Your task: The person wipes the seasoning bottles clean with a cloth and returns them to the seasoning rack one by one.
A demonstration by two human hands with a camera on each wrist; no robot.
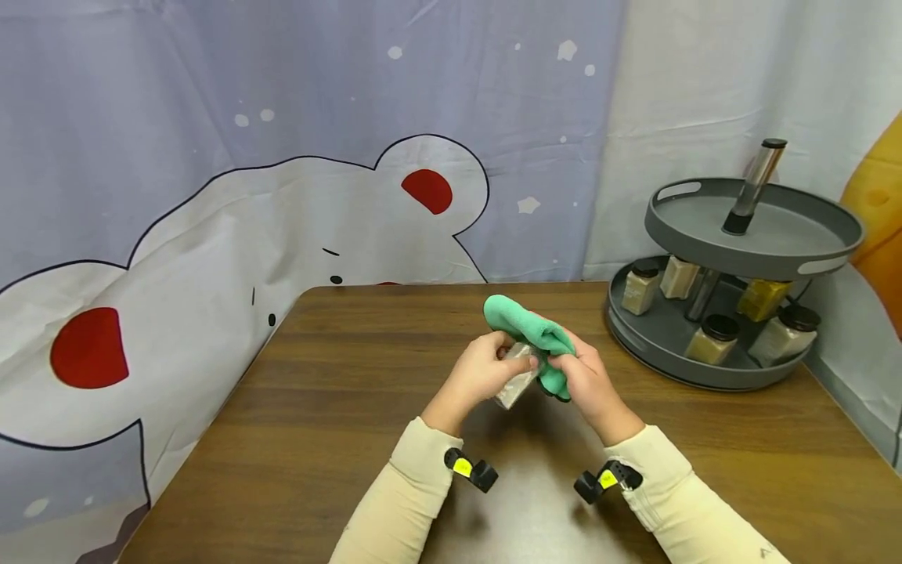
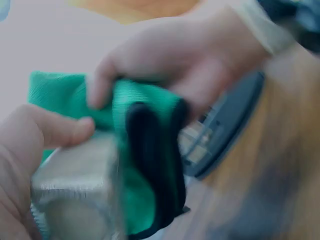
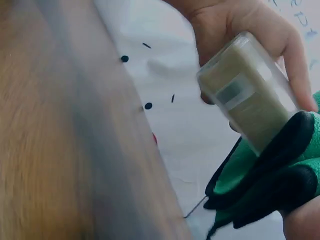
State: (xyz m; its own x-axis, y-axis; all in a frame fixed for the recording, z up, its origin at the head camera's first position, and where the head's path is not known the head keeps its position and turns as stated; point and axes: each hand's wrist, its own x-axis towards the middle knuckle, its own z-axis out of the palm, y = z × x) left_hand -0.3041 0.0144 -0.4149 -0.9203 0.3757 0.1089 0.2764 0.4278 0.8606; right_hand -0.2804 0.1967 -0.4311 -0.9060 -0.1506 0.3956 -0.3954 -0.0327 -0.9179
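Observation:
My left hand (image 1: pixel 481 366) grips a clear square spice jar (image 3: pixel 250 92) filled with pale beige powder, tilted above the table. A small label shows on its side in the right wrist view, and its base faces the camera in the left wrist view. My right hand (image 1: pixel 586 381) pinches a folded green cloth (image 1: pixel 524 323) with dark edging. The cloth wraps around the lid end of the jar, so the lid is hidden. In the left wrist view, the right hand (image 2: pixel 170 60) presses the cloth from above, beside the left thumb.
A grey two-tier turntable rack (image 1: pixel 754 227) stands at the table's right. Several black-lidded jars, among them a jar of beige powder (image 1: pixel 712 341), sit on its lower tier. The wooden table (image 1: pixel 338 392) meets a printed curtain (image 1: pixel 317 94) at the back.

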